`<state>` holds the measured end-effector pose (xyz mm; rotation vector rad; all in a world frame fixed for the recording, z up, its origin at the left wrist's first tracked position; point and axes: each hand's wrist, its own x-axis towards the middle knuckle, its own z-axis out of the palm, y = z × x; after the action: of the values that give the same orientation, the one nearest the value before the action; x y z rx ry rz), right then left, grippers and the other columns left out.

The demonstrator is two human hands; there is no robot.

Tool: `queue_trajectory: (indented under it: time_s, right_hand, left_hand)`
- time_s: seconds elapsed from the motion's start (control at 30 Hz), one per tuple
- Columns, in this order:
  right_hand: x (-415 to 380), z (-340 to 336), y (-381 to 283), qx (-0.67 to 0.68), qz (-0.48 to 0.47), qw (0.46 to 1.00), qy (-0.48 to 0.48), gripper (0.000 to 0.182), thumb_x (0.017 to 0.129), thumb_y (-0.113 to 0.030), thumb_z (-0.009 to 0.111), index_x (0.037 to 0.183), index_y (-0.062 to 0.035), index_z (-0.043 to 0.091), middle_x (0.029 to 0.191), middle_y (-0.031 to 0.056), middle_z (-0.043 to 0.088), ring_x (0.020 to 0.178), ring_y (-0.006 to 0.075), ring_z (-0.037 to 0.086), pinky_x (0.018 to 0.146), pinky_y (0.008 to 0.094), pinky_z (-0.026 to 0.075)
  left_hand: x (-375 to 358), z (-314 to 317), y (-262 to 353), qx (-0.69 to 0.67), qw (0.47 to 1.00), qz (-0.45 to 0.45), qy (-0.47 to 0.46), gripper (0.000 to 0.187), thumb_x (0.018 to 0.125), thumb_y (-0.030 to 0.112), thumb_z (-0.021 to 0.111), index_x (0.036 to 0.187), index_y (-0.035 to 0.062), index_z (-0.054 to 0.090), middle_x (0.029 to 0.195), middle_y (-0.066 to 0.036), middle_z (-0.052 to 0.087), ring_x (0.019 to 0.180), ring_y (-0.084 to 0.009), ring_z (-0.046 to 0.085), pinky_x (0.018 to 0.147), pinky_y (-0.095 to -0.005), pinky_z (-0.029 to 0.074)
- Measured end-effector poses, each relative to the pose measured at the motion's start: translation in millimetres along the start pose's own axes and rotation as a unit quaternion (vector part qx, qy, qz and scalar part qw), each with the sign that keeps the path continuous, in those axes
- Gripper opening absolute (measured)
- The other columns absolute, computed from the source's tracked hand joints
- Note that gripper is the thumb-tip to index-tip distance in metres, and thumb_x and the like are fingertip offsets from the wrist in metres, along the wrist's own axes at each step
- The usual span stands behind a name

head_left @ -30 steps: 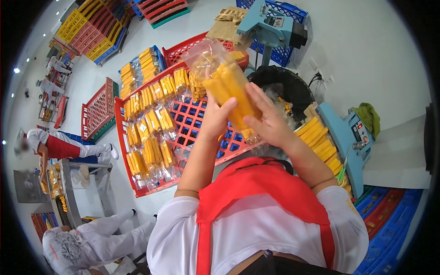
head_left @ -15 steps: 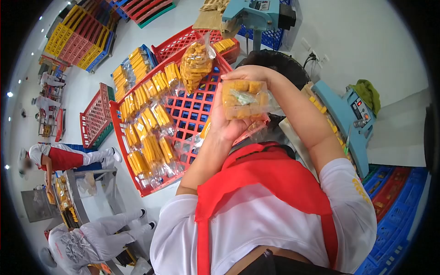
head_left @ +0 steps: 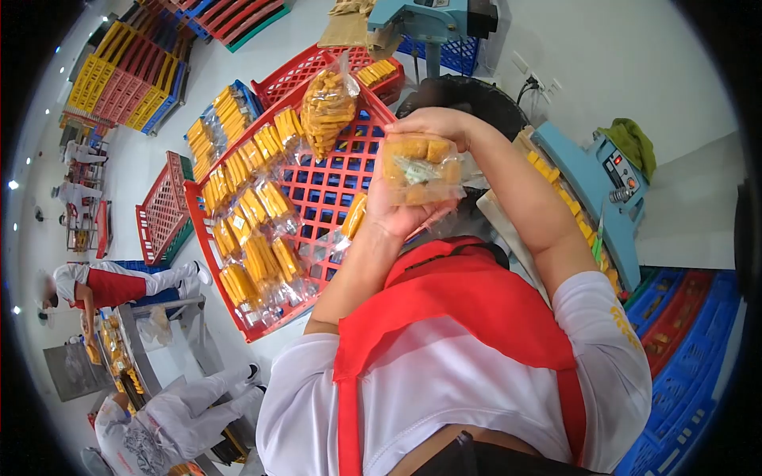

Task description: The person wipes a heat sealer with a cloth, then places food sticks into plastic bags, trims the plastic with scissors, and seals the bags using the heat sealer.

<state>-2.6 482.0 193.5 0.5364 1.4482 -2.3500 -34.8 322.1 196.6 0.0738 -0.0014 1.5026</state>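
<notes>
A clear plastic bag of yellow-orange food pieces [head_left: 425, 151], with a pale label inside, is held up in front of my chest. My left hand [head_left: 393, 216] is under and behind its left side, with the fingers partly hidden by the bag. My right hand [head_left: 432, 122] curls over the far edge, its fingertips meeting the left hand. Beyond them lies a red plastic crate [head_left: 270, 321] with rows of packed yellow sticks [head_left: 258, 258]. A larger, fuller bag of sticks [head_left: 328, 111] rests at its far end. Near my left forearm is a single packet [head_left: 355, 214].
To the right stands a light-blue sealing machine [head_left: 587, 198] with yellow pieces along it; another blue machine [head_left: 425, 20] is at the back. A black bin [head_left: 468, 99] sits between them. Stacked crates [head_left: 127, 75] and co-workers [head_left: 119, 285] are at left.
The view has shifted slightly, and the single packet near my left forearm shows more. Both hands keep the bag in nearly the same place.
</notes>
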Motion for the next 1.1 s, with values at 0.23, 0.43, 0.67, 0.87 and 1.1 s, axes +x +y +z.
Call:
queue_trajectory:
  time_s: [0.23, 0.43, 0.67, 0.87, 1.1]
  right_hand:
    - [-38, 15, -31, -0.27, -0.181, 0.931, 0.164, 0.035, 0.082, -0.03, 0.054, 0.098, 0.0011, 0.056, 0.087, 0.003, 0.058, 0.077, 0.0081, 0.053, 0.068, 0.0229, 0.043]
    - [-107, 22, -63, -0.362, -0.247, 0.862, 0.255, 0.034, 0.077, -0.026, 0.061, 0.098, 0.0002, 0.055, 0.09, 0.0053, 0.056, 0.086, 0.0106, 0.052, 0.074, 0.0222, 0.041]
    - [-118, 22, -58, -0.384, -0.417, 0.823, 0.045, 0.017, 0.066, -0.009, 0.067, 0.081, -0.0041, 0.06, 0.086, 0.003, 0.058, 0.084, 0.0177, 0.053, 0.096, 0.0365, 0.027]
    - [-112, 50, -65, -0.478, -0.487, 0.709, 0.176, 0.013, 0.072, -0.014, 0.062, 0.067, -0.0026, 0.059, 0.063, 0.0021, 0.056, 0.068, 0.01, 0.052, 0.079, 0.0279, 0.038]
    - [-84, 52, -72, -0.46, -0.357, 0.724, 0.37, 0.021, 0.076, -0.021, 0.06, 0.07, -0.0005, 0.056, 0.06, 0.0, 0.05, 0.056, 0.0057, 0.042, 0.051, 0.0219, 0.034]
  left_hand:
    - [7, -2, 5, 0.343, 0.933, 0.088, 0.07, 0.058, 0.081, 0.057, 0.031, 0.115, 0.0109, 0.046, 0.107, -0.012, 0.053, 0.092, -0.0301, 0.055, 0.073, -0.0457, 0.047]
    - [-16, 18, 3, 0.109, 0.991, 0.078, 0.028, 0.052, 0.087, 0.042, 0.033, 0.127, 0.0092, 0.03, 0.126, -0.012, 0.038, 0.103, -0.0238, 0.046, 0.076, -0.0341, 0.047]
    - [-17, 12, 15, 0.24, 0.968, 0.066, 0.024, 0.048, 0.087, 0.036, 0.039, 0.117, -0.001, 0.041, 0.097, -0.018, 0.053, 0.073, -0.0169, 0.054, 0.049, -0.0205, 0.044]
    - [-8, -48, 37, 0.068, 0.993, 0.052, -0.083, 0.071, 0.077, 0.052, 0.048, 0.128, 0.0062, 0.028, 0.124, -0.013, 0.036, 0.112, -0.0235, 0.035, 0.089, -0.0371, 0.029]
    - [-11, -68, 35, 0.159, 0.978, 0.133, -0.019, 0.087, 0.067, 0.065, 0.05, 0.13, 0.011, 0.026, 0.129, -0.013, 0.035, 0.115, -0.0312, 0.038, 0.087, -0.0488, 0.039]
